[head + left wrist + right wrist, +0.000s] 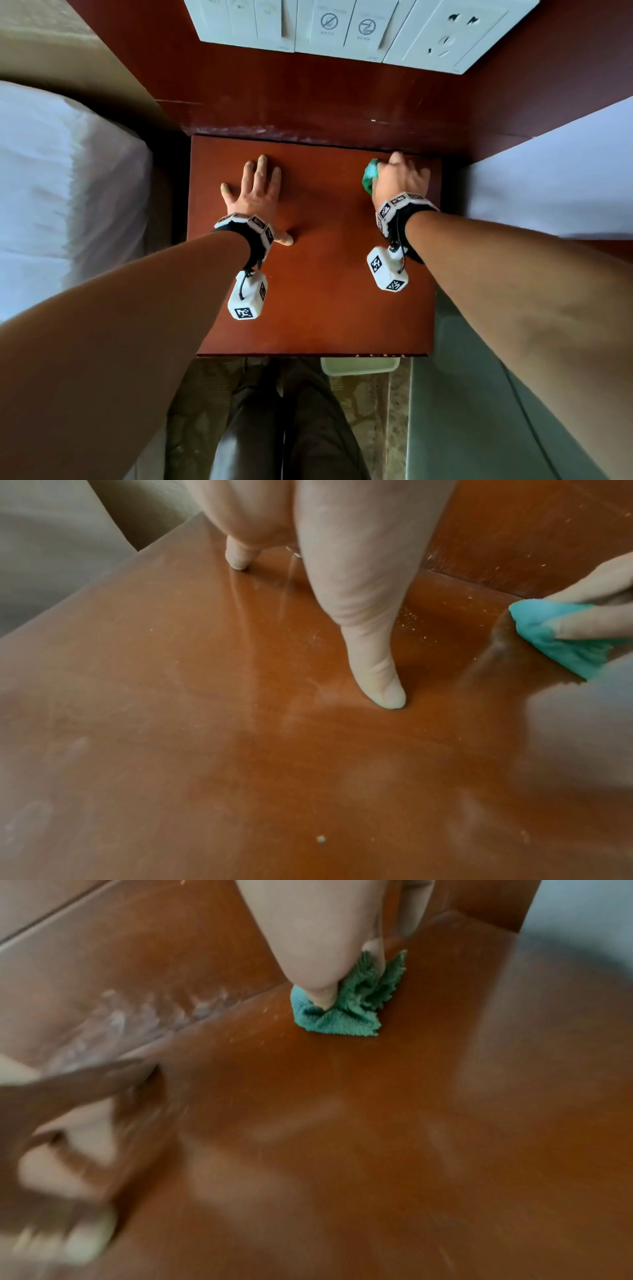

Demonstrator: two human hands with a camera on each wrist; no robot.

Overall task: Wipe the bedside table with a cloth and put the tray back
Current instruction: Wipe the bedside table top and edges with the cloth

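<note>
White bed (51,192), wall switch panel (291,24), power socket (448,34)

left hand (255,192) on bedside table (315,308) left, cloth (370,174) back right

The bedside table (315,301) in front of me was reddish-brown wood, its glossy top showing pale smears and scattered crumbs near the back edge. My left hand (255,195) lay flat on it toward the left, fingers spread. My right hand (399,178) pressed a bunched green cloth (370,176) onto the far right corner. Below its front edge a pale tray (359,366) sat on the patterned floor (195,411).
</note>
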